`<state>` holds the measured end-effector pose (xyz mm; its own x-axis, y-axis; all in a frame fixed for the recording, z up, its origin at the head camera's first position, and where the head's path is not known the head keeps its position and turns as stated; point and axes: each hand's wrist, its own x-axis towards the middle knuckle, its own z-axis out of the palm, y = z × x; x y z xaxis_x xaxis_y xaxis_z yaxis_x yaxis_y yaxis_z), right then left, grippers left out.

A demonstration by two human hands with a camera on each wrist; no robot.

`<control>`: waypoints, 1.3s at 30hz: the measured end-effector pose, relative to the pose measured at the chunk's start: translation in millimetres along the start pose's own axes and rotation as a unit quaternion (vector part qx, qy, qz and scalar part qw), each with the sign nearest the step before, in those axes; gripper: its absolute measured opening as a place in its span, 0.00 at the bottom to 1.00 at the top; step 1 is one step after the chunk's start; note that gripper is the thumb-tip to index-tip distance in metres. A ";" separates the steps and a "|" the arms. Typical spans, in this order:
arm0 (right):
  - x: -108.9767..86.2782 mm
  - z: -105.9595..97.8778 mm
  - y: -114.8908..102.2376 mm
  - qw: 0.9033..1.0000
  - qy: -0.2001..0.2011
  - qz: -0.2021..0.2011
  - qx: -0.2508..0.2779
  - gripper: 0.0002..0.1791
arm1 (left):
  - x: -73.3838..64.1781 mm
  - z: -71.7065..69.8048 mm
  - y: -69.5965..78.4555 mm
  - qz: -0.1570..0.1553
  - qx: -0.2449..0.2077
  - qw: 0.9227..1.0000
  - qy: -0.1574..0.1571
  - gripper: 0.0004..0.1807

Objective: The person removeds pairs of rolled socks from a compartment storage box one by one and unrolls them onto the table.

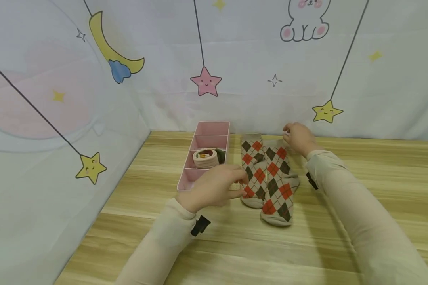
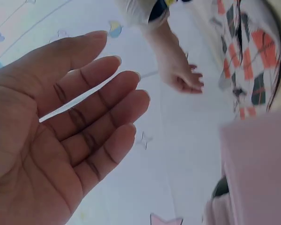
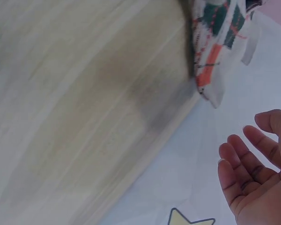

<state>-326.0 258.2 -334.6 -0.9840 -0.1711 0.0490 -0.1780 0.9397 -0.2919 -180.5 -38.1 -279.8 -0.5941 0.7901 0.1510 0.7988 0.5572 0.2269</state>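
Two argyle socks in beige, red and dark green lie flat side by side on the table, the left sock and the right sock, their toes toward me. My left hand hovers over the left sock's edge and the front of the pink box; in the left wrist view its fingers are loosely bent with nothing between them. Beyond the cuff of the right sock, my right hand is raised near the back wall. Its fingers are relaxed and hold nothing in the right wrist view.
A pink divided box stands left of the socks. One compartment holds a rolled beige sock with some dark green beside it. White cloth printed with stars hangs behind the wooden table and along its left side.
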 end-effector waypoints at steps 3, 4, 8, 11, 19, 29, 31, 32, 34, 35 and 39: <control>0.4 -2.4 -6.0 1.000 0.009 -0.006 0.003 0.19 | -5.1 -10.4 -9.5 -0.030 0.007 0.999 0.015 0.09; 0.9 -3.3 -8.1 1.000 0.011 -0.008 0.005 0.19 | -7.0 -13.3 -13.1 -0.043 0.010 0.999 0.020 0.09; 1.9 -6.0 -18.4 1.000 0.014 -0.014 0.013 0.19 | -14.3 -22.8 -27.1 -0.090 0.025 0.995 0.043 0.10; 2.9 -6.1 -29.2 0.999 0.019 -0.028 0.017 0.19 | -19.4 -26.9 -35.9 -0.114 0.030 0.992 0.051 0.09; 6.8 -1.8 -66.3 0.996 0.018 -0.080 0.044 0.19 | -29.8 -31.3 -57.5 -0.183 0.008 0.982 0.046 0.13; 4.5 4.8 -117.6 0.980 -0.033 -0.164 0.108 0.22 | -42.6 -26.9 -89.5 -0.247 0.001 0.969 0.008 0.14; 4.1 6.9 -128.3 0.976 -0.044 -0.185 0.109 0.24 | -42.9 -25.2 -94.1 -0.251 0.002 0.968 0.002 0.12; 4.4 7.9 -133.6 0.974 -0.052 -0.193 0.109 0.26 | -42.9 -24.5 -95.8 -0.253 0.002 0.968 0.000 0.12; 5.6 10.1 -143.9 0.970 -0.066 -0.208 0.108 0.28 | -42.5 -23.8 -98.7 -0.257 -0.002 0.966 -0.006 0.11; 6.3 11.2 -148.9 0.969 -0.072 -0.214 0.104 0.29 | -42.4 -23.8 -100.2 -0.260 -0.004 0.965 -0.010 0.11; 8.0 17.5 -164.1 0.964 -0.083 -0.241 0.076 0.30 | -42.0 -21.9 -103.9 -0.275 -0.009 0.961 -0.033 0.13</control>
<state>-304.7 97.4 -303.1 -0.7710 -0.6337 0.0632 -0.5987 0.6873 -0.4114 -240.6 -134.7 -288.6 -0.9177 0.3931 -0.0573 0.3644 0.8906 0.2722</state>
